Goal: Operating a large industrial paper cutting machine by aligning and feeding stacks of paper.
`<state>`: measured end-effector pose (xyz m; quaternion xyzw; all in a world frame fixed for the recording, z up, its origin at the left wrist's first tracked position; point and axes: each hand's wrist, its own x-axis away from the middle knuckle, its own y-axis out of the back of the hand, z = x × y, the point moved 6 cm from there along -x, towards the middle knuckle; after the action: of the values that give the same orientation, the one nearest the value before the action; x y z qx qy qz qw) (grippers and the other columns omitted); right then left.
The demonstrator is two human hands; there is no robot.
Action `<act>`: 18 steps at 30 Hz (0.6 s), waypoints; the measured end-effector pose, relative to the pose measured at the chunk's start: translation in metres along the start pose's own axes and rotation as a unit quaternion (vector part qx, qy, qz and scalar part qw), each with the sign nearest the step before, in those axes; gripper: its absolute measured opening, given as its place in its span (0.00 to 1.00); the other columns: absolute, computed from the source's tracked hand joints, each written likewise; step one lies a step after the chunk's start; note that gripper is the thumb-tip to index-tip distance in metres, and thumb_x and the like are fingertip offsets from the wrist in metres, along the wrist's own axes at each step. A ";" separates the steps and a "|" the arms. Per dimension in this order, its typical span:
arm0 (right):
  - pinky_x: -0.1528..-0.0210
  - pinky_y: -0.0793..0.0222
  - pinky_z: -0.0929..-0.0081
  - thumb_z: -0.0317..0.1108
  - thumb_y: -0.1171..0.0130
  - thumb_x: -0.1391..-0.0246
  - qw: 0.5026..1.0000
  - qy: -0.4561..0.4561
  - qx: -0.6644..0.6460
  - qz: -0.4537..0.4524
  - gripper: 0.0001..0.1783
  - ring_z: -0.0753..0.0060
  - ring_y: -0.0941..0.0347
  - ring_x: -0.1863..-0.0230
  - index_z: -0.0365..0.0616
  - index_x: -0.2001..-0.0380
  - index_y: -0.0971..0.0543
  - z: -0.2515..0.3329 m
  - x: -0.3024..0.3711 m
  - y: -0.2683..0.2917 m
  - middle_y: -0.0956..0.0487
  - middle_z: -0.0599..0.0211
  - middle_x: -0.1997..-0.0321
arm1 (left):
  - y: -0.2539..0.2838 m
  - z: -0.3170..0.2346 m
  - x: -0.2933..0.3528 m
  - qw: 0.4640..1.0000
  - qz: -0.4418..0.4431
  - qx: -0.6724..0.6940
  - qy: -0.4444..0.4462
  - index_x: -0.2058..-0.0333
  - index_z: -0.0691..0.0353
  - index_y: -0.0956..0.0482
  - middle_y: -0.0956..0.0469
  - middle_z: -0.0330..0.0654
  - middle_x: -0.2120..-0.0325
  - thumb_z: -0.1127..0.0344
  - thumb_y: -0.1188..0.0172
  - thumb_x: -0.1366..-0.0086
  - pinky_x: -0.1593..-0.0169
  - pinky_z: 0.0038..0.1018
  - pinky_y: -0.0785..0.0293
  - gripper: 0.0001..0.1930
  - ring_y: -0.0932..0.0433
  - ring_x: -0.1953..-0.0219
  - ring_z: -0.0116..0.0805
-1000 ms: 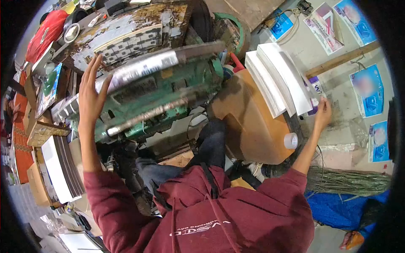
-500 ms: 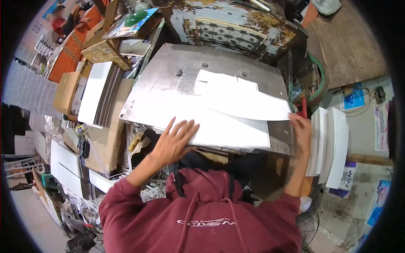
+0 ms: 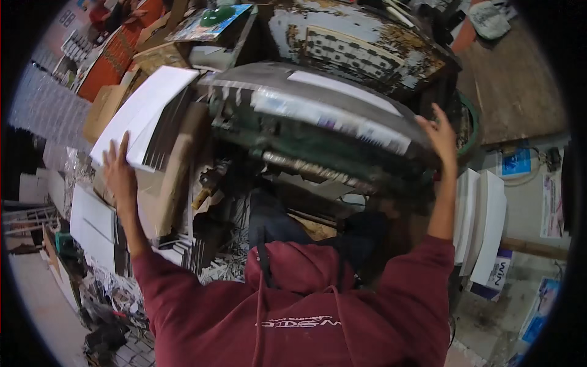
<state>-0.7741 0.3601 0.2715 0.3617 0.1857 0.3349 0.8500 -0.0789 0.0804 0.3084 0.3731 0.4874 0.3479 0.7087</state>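
Note:
My left hand [image 3: 121, 174] is at the near left edge of a white sheet [image 3: 143, 104], fingers spread against it. The sheet lies askew on a stack of white boards [image 3: 174, 125] to the left of the press. My right hand [image 3: 439, 136] is raised beside the right end of the press's grey metal plate [image 3: 247, 76], its fingers apart and holding nothing. The plate is tilted up, blurred by motion, with its near edge and green underside [image 3: 269, 137] facing me. A strip of white sheet [image 3: 342, 90] shows on the plate; the rest is hidden.
The upright worn press bed [image 3: 422, 52] stands behind the plate. On the right are white sheets [image 3: 489, 214] standing in a bundle and a green wheel rim [image 3: 474, 125]. More white boards [image 3: 92, 223] and paper scraps [image 3: 229, 254] lie at the lower left.
The plate has swung up from lying flat. My left hand has moved left from the plate to the stack, where a sheet now lies askew. My right hand has let go of its sheet and risen.

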 end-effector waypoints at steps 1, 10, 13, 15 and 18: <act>0.43 0.34 0.68 0.54 0.33 0.50 0.999 0.026 0.009 -0.027 0.42 0.56 0.28 0.41 0.46 0.36 0.33 0.008 0.006 0.015 0.29 0.50 0.37 | -0.057 0.039 -0.012 1.000 0.020 -0.004 0.016 0.34 0.29 0.42 0.39 0.53 0.35 0.72 0.51 0.36 0.42 0.52 0.33 0.34 0.37 0.36 0.59; 0.41 0.35 0.65 0.49 0.41 0.42 0.956 -0.103 0.181 -0.206 0.31 0.55 0.28 0.43 0.44 0.41 0.28 -0.112 0.175 0.191 0.26 0.53 0.40 | -0.247 0.090 -0.013 0.938 0.234 0.027 0.253 0.32 0.67 0.57 0.23 0.65 0.54 0.30 0.45 0.43 0.55 0.53 0.24 0.55 0.21 0.55 0.62; 0.44 0.35 0.57 0.54 0.34 0.51 0.788 -0.350 0.483 -0.152 0.36 0.42 0.28 0.48 0.37 0.48 0.26 -0.193 0.282 0.243 0.23 0.45 0.48 | -0.219 0.050 -0.024 0.966 0.209 0.021 0.152 0.33 0.69 0.51 0.19 0.62 0.65 0.32 0.49 0.39 0.57 0.47 0.23 0.50 0.18 0.61 0.58; 0.45 0.34 0.56 0.51 0.32 0.52 0.733 -0.442 0.513 -0.059 0.34 0.43 0.27 0.49 0.36 0.50 0.25 -0.223 0.324 0.245 0.23 0.44 0.51 | -0.230 0.076 -0.018 0.964 0.213 -0.015 0.159 0.33 0.68 0.50 0.19 0.62 0.64 0.32 0.49 0.39 0.56 0.47 0.23 0.50 0.18 0.61 0.58; 0.48 0.32 0.56 0.42 0.28 0.56 0.804 -0.316 0.478 -0.156 0.29 0.44 0.26 0.52 0.35 0.55 0.25 -0.260 0.359 0.253 0.22 0.45 0.55 | -0.238 0.066 -0.023 0.959 0.238 -0.042 0.145 0.32 0.65 0.50 0.19 0.60 0.62 0.29 0.48 0.42 0.56 0.47 0.23 0.52 0.18 0.59 0.56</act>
<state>-0.7757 0.8699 0.2578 0.7742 0.0980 -0.0666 0.6218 0.0080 -0.0663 0.1281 0.3938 0.4668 0.5774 0.5418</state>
